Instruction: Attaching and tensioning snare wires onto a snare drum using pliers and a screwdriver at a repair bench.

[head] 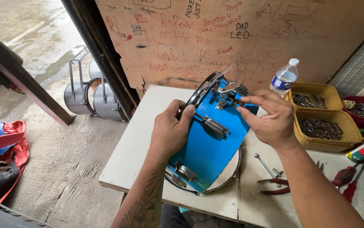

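We see left hand (170,131) gripping blue drum (209,143) tilted on white table (127,156); right hand (270,118) pinching metal fitting (230,96); wrench (265,165), pliers (277,185) nearby.

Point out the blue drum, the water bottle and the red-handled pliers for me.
blue drum (207,154): head view, bare blue shell.
water bottle (284,78): head view, labelled body.
red-handled pliers (274,185): head view, between the red handles' ends.
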